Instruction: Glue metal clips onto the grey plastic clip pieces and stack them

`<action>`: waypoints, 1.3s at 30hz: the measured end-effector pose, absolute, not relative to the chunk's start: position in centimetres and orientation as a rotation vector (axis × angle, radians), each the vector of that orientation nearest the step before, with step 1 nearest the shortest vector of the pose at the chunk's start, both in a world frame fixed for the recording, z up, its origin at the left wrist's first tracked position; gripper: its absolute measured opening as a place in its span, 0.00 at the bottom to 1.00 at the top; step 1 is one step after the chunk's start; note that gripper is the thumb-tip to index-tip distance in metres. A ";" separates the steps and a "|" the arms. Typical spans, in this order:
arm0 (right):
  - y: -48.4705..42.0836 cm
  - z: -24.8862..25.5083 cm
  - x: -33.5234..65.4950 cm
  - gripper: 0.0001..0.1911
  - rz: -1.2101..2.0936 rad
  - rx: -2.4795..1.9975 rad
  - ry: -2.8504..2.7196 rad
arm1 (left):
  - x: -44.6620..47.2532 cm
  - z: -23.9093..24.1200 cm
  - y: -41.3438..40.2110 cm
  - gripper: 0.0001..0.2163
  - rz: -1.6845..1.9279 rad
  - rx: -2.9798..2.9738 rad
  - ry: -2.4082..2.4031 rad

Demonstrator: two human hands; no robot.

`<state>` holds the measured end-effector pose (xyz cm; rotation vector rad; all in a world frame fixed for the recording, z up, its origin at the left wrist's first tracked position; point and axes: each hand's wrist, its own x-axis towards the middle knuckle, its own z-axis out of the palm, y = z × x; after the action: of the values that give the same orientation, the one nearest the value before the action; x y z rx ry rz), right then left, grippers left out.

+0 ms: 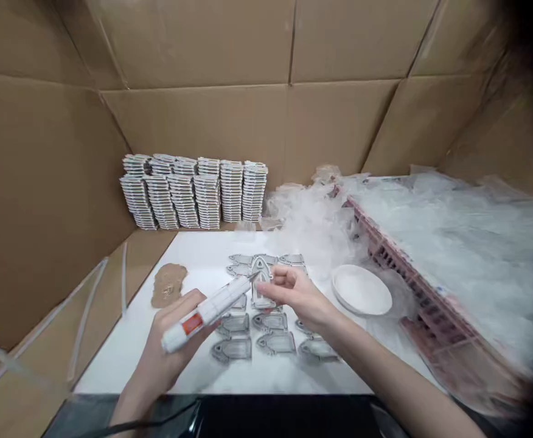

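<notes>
My left hand (175, 340) is closed around a white glue tube (207, 310) with an orange label patch. The tube slants up to the right, and its pointed nozzle is at the small grey-and-white pointed plastic frame (261, 292). Between its thumb and fingers, my right hand (298, 295) pinches that frame, tip upward, above the table. Whether the nozzle touches it I cannot tell. Several similar grey frames (276, 342) lie flat in rows below and behind my hands on the white tabletop (125, 359).
Stacks of thin white pieces (207, 201) stand at the back left. A brown patch of cardboard (168, 285) lies on the left. To the right are a white round dish (362, 290), clear plastic bags (312, 213) and a pink crate (412, 286) full of bags. Cardboard walls (202, 128) enclose the table.
</notes>
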<state>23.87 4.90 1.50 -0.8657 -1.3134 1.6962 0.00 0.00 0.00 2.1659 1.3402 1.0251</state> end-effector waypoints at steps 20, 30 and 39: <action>5.0 1.4 23.8 0.18 1.701 -0.898 -1.269 | 0.4 0.4 -0.5 0.12 1.003 2.151 1.398; 4.9 1.4 23.8 0.19 1.699 -0.929 -1.243 | 0.2 0.1 -0.5 0.11 1.020 2.196 1.383; 4.7 1.8 24.0 0.23 1.677 -0.945 -1.279 | -0.1 0.3 -0.6 0.12 1.201 2.037 1.549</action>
<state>24.03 4.75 1.77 -0.9447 -1.2787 1.6772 -0.07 -0.59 0.28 2.0367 1.5488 1.2010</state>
